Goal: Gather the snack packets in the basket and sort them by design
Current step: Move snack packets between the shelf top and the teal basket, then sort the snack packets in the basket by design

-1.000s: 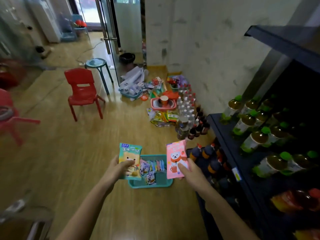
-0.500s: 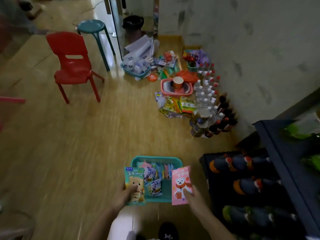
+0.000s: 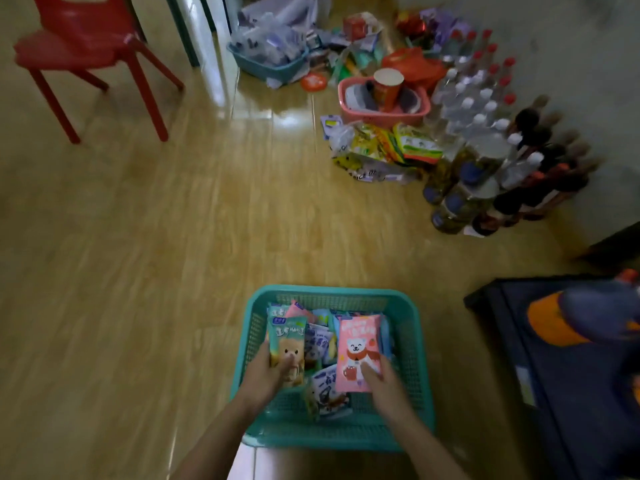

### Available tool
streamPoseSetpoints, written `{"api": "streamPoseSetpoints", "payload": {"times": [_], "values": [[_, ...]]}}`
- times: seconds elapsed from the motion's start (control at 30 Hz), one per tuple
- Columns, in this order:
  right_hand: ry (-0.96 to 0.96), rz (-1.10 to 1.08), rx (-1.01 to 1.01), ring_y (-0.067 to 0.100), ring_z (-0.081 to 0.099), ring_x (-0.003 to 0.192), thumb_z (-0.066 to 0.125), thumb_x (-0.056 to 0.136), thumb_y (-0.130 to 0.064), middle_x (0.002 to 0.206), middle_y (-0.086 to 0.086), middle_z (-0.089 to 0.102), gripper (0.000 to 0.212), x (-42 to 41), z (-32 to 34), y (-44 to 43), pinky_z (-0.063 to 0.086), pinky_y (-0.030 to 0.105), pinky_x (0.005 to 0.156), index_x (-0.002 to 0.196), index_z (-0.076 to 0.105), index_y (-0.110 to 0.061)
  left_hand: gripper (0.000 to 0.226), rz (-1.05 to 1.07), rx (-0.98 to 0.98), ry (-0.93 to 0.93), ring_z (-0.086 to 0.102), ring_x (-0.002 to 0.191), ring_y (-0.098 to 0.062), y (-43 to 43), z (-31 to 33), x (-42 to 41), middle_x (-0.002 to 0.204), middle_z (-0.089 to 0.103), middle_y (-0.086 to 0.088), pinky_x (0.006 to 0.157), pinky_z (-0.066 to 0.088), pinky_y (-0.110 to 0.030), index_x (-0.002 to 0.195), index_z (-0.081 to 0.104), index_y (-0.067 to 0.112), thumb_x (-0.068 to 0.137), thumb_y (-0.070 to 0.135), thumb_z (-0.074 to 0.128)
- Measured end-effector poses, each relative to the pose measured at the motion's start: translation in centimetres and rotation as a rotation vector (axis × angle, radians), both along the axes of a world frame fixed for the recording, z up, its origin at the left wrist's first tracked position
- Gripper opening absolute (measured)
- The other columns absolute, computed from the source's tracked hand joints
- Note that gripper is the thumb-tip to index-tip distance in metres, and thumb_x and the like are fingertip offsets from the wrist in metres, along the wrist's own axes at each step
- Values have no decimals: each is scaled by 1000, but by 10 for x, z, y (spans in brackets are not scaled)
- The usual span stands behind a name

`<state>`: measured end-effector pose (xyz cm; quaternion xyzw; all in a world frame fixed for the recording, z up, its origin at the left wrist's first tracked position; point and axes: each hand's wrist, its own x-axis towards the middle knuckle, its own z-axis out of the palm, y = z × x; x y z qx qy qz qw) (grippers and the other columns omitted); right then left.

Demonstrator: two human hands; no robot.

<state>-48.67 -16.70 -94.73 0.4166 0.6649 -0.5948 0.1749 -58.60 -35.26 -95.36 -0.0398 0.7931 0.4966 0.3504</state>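
A teal plastic basket sits on the wooden floor right below me, with several snack packets lying loose inside. My left hand grips a green packet with a bear over the basket's left side. My right hand grips a pink packet with a white bear over the basket's middle. A blue-and-white packet lies between my two hands.
A red chair stands at the far left. A pink basket with a cup, a blue basket, loose packets and many bottles crowd the far right by the wall. A dark shelf with bottles is at my right.
My view has tilted down and closed in on the basket. Both hands have lowered their packets from mid-air to just over the basket's contents.
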Motion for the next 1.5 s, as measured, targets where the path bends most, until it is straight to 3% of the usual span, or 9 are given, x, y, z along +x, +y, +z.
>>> {"api": "streamPoseSetpoints", "payload": {"times": [0.17,0.3,0.47,0.57,0.7,0.83,1.07,1.2,1.5], "values": [[100,57,19,21,36,136,41,99,-26,151,3,32,54,-10,-97,-1,31,37,112,148,22,-16,38,-227,-155,169,37,110,-17,10,-99,-7,114,39,-5,89,29,-20,117,42,11,90,34,55],[99,158,105,23,54,115,45,97,-26,128,10,56,36,-15,-131,-4,43,35,98,127,50,-5,58,-204,-185,280,49,100,-24,16,-122,-7,105,48,-8,87,44,-37,105,43,13,70,59,46],[169,138,225,18,51,71,53,91,-22,86,13,56,21,-15,-135,-8,39,27,62,84,60,-3,44,-51,-78,261,63,81,-12,24,-118,-13,95,60,3,69,55,-30,103,44,17,73,13,76],[164,63,186,17,49,67,55,89,-18,83,8,55,14,-15,-134,-10,38,25,57,84,62,-7,34,-111,-117,270,62,70,-10,25,-116,-19,84,64,4,60,52,-22,94,58,10,70,18,80],[175,-12,124,18,63,76,62,87,-26,85,6,67,10,-16,-136,-12,51,29,66,83,64,-17,37,-234,-203,371,62,73,-20,32,-115,-18,84,65,-4,63,51,-37,91,59,9,69,30,79],[229,-189,-43,9,61,84,64,86,-28,92,-5,67,25,-17,-134,-11,45,21,67,106,66,-12,37,-191,-161,425,54,62,-17,31,-113,-10,83,60,-5,56,44,-31,95,47,8,75,24,73],[443,-366,-429,11,64,90,51,93,-12,101,-5,71,17,-40,-119,-11,50,34,84,97,64,-22,34,180,122,134,63,69,-17,9,-100,-68,94,67,-12,62,53,-27,109,53,2,79,8,68],[336,-173,-421,14,51,108,48,96,-25,126,-3,56,28,-70,-121,-26,34,37,103,123,54,-20,30,119,168,26,68,57,-14,8,-100,-80,87,70,-12,49,54,-23,111,53,2,84,9,63],[390,-325,-621,23,57,105,39,99,-26,107,-3,61,22,-96,-135,-32,40,44,105,118,51,-24,20,138,213,-52,65,56,-12,-8,-106,-82,82,68,-9,49,52,-21,103,54,8,85,8,60]]}}
